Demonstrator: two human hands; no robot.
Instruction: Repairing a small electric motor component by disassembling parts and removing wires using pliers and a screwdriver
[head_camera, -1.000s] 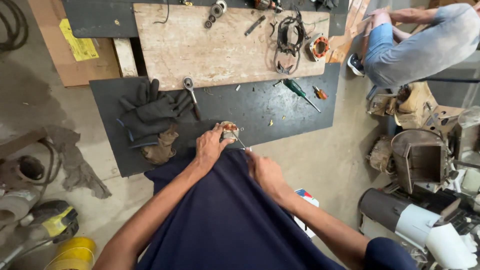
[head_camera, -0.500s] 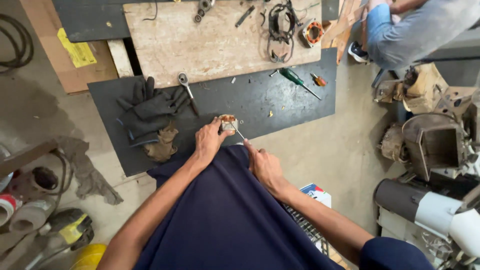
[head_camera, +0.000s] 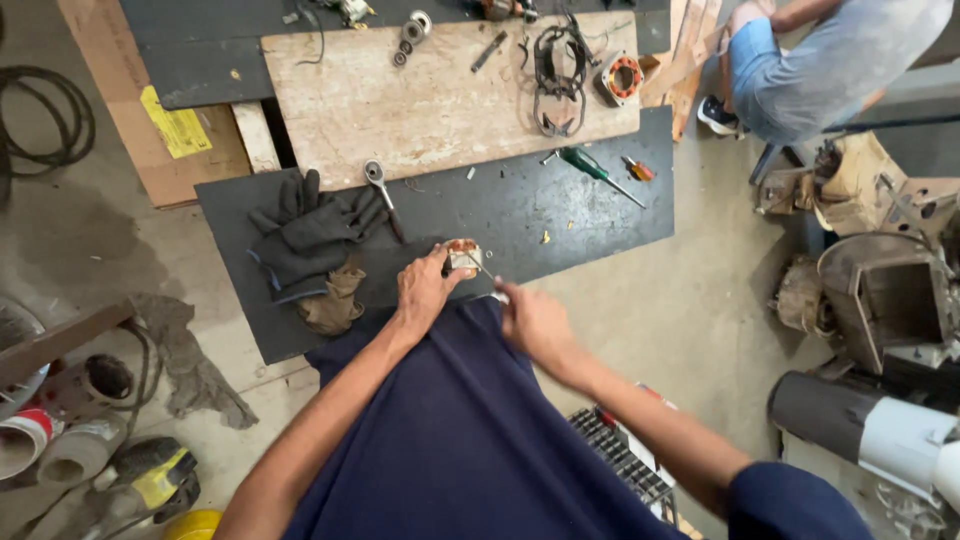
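A yellow rectangular label (head_camera: 177, 130) is stuck on a flat brown cardboard sheet (head_camera: 170, 160) lying on the floor, far up and to the left of the left grip (head_camera: 422, 292). Low at the left edge, well below and left of that grip, a cylindrical can (head_camera: 22, 442) lies on its side with a red and white label band. No screens or signs show.
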